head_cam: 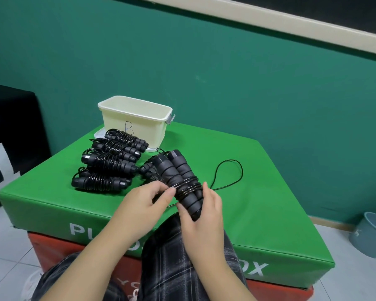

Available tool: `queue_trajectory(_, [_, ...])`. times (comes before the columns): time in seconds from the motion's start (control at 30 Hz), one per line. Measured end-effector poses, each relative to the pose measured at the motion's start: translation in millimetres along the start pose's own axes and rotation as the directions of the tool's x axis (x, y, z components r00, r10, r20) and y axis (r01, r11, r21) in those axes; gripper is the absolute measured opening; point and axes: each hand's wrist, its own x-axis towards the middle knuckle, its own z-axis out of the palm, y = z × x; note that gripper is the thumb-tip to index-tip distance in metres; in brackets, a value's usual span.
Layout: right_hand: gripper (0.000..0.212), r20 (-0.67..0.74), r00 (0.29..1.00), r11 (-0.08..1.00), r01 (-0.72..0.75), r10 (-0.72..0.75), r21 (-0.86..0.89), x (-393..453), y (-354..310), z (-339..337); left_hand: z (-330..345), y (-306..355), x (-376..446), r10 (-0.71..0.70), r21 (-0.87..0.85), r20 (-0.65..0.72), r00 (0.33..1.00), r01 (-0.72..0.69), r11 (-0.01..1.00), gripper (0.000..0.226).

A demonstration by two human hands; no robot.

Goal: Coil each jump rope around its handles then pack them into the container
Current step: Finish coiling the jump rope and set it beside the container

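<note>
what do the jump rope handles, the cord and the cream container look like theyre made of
Handles: probably foam or soft rubber grips, matte dark grey with ribbed grooves. Cord: thin, glossy black, catching highlights, likely plastic-coated; the core cannot be told. Container: smooth cream plastic by its look, with a moulded rim and a faint sheen.

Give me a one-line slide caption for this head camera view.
Right hand holds paired handles while left hand winds the cord; coiled ropes wait beside the tub.
</note>
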Motion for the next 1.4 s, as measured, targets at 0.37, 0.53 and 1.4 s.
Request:
queue_trajectory(0.37, [0.068,-0.094,0.991,0.983,-0.076,0.093,0.165,-0.4,3.6,-0.6,10.9,-10.0,-2.5,0.157,-0.104,0.100,0.982,-0.147,0.984,0.020])
queue_trajectory(0.53, [0.071,-0.094,0.990,0.984,-0.086,0.101,0.156,-0.7,4.4,0.9,13.9,-11.8,-8.2,0.216,-0.073,0.056,0.975,-0.212,0.975,0.033])
queue_trajectory(1.4, [0.038,-0.058,0.959,0.672,-0.151,0.277,0.725,6.4,-6.7,-11.0,16.9,-3.8,-7.2,0.021,-0.489,0.104,0.994,0.033,0.872,0.054])
